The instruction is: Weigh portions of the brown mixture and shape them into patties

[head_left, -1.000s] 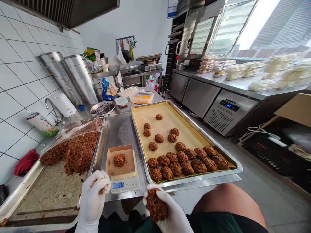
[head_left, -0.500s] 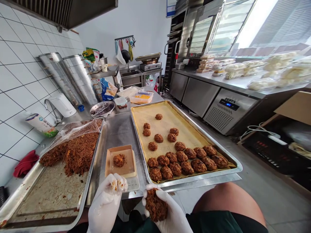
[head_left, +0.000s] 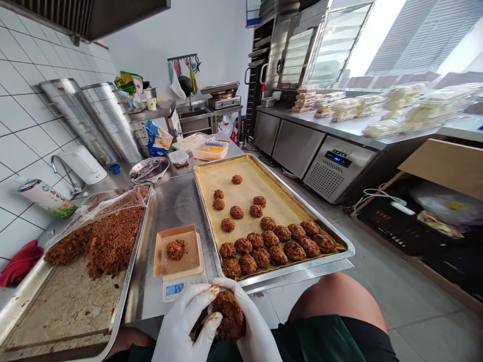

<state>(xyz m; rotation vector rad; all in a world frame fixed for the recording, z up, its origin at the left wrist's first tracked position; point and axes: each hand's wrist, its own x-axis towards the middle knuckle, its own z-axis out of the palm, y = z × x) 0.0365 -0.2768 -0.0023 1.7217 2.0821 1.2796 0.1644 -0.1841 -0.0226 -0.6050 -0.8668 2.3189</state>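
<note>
Both hands wear white gloves. A brown, shaggy ball (head_left: 228, 315) of moist crumbly mixture rests in my right hand (head_left: 254, 324), whose fingers curl round its far side. My left hand (head_left: 188, 322) presses the ball from the left, thumb on its near face and fingertips at its top, with bits of mixture stuck to them. Just beyond stands a kitchen scale (head_left: 174, 289) with a lit display. It carries a square cardboard tray (head_left: 160, 261) holding a small brown lump (head_left: 176, 249). On the right, a lined baking tray (head_left: 264, 171) bears several shaped brown balls (head_left: 260, 257).
At left, a metal tray (head_left: 71, 311) holds loose brown mixture (head_left: 116, 241) partly under plastic film (head_left: 101, 203). Farther back are a film-covered bowl (head_left: 149, 169) and a plastic tub (head_left: 210, 151) with orange-yellow contents. Clear packed boxes (head_left: 381, 128) line the right counter.
My left hand has moved right and down from near the scale onto the ball. The scale's display is now uncovered. The whole view has shifted slightly.
</note>
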